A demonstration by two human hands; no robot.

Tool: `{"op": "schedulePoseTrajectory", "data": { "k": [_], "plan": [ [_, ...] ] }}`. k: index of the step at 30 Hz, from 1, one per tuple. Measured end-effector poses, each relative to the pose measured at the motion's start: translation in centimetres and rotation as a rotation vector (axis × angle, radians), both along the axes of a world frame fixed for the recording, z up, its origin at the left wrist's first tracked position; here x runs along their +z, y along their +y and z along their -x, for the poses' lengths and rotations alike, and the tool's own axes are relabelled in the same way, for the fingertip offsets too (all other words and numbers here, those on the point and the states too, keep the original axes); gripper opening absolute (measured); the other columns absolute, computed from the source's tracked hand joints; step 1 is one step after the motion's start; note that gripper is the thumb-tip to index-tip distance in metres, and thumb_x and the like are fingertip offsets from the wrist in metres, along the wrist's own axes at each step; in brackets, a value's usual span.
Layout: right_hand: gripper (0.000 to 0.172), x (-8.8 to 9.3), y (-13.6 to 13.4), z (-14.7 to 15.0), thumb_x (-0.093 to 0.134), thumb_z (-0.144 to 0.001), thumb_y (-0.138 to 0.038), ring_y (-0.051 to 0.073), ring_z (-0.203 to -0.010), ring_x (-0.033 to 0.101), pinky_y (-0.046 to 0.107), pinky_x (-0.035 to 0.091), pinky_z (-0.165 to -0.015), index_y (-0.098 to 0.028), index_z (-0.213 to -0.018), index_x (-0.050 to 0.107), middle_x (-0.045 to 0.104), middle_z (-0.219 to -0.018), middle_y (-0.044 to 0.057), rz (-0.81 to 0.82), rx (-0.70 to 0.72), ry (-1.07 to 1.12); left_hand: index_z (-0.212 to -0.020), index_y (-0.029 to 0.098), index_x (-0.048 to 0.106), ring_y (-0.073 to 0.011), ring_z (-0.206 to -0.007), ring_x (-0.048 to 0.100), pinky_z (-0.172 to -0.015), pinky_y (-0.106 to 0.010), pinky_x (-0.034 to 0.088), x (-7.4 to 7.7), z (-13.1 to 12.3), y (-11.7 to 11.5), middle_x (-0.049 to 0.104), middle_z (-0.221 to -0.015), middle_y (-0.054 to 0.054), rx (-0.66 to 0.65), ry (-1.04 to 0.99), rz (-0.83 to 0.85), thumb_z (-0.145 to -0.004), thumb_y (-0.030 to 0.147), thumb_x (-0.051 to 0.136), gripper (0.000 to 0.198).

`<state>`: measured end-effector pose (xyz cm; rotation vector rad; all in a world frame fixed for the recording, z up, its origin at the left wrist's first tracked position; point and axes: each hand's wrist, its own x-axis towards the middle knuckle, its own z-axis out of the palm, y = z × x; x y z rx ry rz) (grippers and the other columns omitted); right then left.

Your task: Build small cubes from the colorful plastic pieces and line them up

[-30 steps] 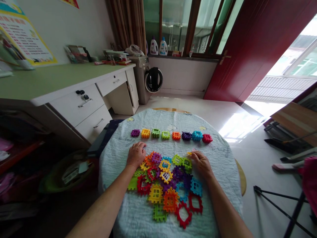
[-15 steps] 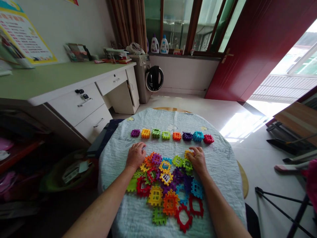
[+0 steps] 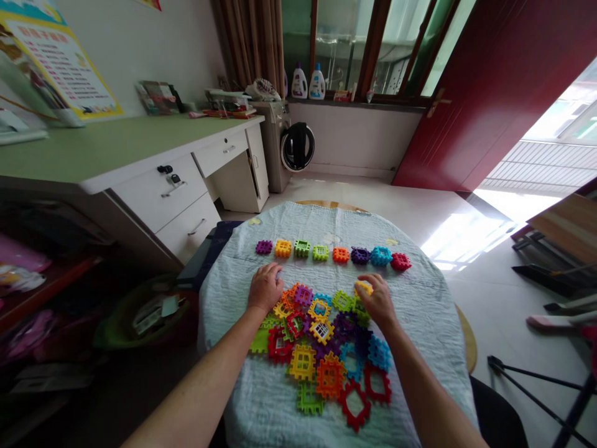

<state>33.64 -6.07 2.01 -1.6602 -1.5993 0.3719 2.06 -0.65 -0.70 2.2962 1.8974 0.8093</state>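
Note:
Plastic interlocking toy pieces with notched edges lie in a heap on a round cloth-covered table. My right hand (image 3: 379, 302) is at the heap's far right, its thumb and fingers on a small yellow notched piece (image 3: 364, 287). Close by lie a light green piece (image 3: 343, 301) and a green one partly hidden by that hand. My left hand (image 3: 265, 287) rests at the heap's far left with fingers loosely bent, beside orange pieces (image 3: 290, 295) and a purple piece (image 3: 303, 295); no piece shows in it. Beyond both hands, several small assembled blocks, including a green cube (image 3: 302, 249), form a row.
The pale blue cloth (image 3: 420, 348) covers the table. A green-topped desk (image 3: 140, 140) stands at left, with a washing machine (image 3: 276, 146) behind it, its door open. A red door (image 3: 471, 93) is at right, a black tripod leg (image 3: 527, 376) on the floor.
The view has turned slightly left, so everything sits further right. My right fingers have come down closer around the yellow piece. The left hand stays almost in place.

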Motion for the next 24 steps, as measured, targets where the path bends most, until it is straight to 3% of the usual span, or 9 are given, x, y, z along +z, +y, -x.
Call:
{"op": "schedulePoseTrajectory", "data": {
  "k": [3,6,12,16,24],
  "plan": [
    [0.023,1.9,-1.5,3.8,0.059,-0.085,-0.036,0.022,-0.1,0.055,0.037,0.04,-0.093,-0.022,-0.101,0.068,0.065,-0.105,0.007,0.095,0.348,-0.115,-0.106,0.017,0.065,-0.0263,-0.113,0.055,-0.102,-0.041,0.043,-0.1,0.1,0.0,0.065,-0.12,-0.009,-0.003,-0.004,-0.008,-0.078,0.017,0.05,0.032],
    [0.027,2.6,-2.9,7.1,0.068,-0.08,-0.036,0.023,-0.1,0.054,0.035,0.039,-0.09,-0.023,-0.104,0.069,0.065,-0.105,0.006,0.243,0.456,-0.267,-0.105,0.017,0.066,-0.0262,-0.113,0.055,-0.103,-0.041,0.042,0.0,0.1,0.0,0.066,-0.119,-0.009,-0.011,-0.014,-0.017,-0.077,0.017,0.05,0.032],
    [0.014,3.0,-3.9,8.4,0.059,-0.088,-0.029,0.02,-0.097,0.056,0.031,0.039,-0.089,-0.021,-0.094,0.069,0.066,-0.1,0.006,0.269,0.457,-0.356,-0.104,0.017,0.066,-0.0259,-0.111,0.055,-0.103,-0.04,0.043,0.1,0.2,0.0,0.067,-0.116,-0.009,-0.018,-0.031,-0.015,-0.077,0.017,0.051,0.031],
    [0.033,3.2,-3.7,7.8,0.04,-0.098,-0.029,0.017,-0.092,0.059,0.028,0.04,-0.087,-0.021,-0.082,0.068,0.067,-0.093,0.006,0.2,0.442,-0.289,-0.104,0.018,0.066,-0.0261,-0.112,0.054,-0.102,-0.04,0.043,0.3,0.1,0.0,0.066,-0.117,-0.008,-0.019,-0.031,-0.008,-0.077,0.017,0.051,0.031],
    [0.035,2.3,1.1,5.5,0.035,-0.097,-0.038,0.016,-0.069,0.058,0.024,0.036,-0.064,-0.022,-0.084,0.064,0.066,-0.073,0.003,0.207,0.144,-0.17,-0.105,0.019,0.065,-0.0263,-0.112,0.055,-0.101,-0.041,0.043,0.7,0.0,-0.2,0.065,-0.118,-0.008,-0.007,-0.029,0.016,-0.078,0.017,0.051,0.031]
  ]
}}
